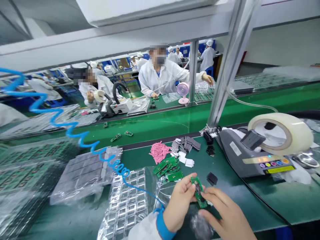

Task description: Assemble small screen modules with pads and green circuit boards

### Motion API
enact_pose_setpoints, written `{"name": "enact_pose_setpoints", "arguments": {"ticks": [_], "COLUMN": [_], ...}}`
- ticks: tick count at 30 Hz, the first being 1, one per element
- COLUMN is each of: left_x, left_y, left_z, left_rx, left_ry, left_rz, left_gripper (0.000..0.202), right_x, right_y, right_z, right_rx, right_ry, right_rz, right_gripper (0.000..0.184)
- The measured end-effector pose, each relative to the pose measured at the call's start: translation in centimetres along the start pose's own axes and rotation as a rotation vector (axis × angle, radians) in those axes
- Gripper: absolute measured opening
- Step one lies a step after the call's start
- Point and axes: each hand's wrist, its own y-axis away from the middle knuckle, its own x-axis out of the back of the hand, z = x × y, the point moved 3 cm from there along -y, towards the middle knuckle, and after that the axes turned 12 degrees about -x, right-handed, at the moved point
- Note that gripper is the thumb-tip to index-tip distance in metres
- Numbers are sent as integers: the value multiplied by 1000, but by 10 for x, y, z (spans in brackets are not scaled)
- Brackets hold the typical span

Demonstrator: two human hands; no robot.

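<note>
My left hand (178, 203) grips a small green circuit board (199, 193) between thumb and fingers, in front of me at lower centre. A blue strap circles that wrist, tied to a coiled blue cord. My right hand (225, 213) is at the board's right edge, its fingertips on the board beside a dark part and its thumb near the lower end. Just beyond lie a pile of green boards (167, 168), pink strips (159, 151), white pieces (186, 160) and grey pads (190, 144). A small black pad stack (212, 179) lies right of the held board.
A tape dispenser (237, 150) with a large clear roll stands at right. Clear plastic trays (130, 196) and bagged grey sheets (82, 170) lie left, near stacked board panels (32, 186). The coiled blue cord (85, 136) hangs across. A metal post (225, 66) rises beyond; co-workers sit opposite.
</note>
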Motion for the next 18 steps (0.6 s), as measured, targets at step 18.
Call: {"name": "enact_pose_setpoints", "arguments": {"ticks": [18], "left_x": [36], "left_y": [-22], "left_z": [-14], "left_rx": [-68], "left_ry": [-831], "left_rz": [-226], "left_gripper": [59], "right_x": [3], "right_y": [24], "right_z": [71], "right_rx": [-307], "right_ry": [-238], "right_rz": [-146], "right_gripper": [25]}}
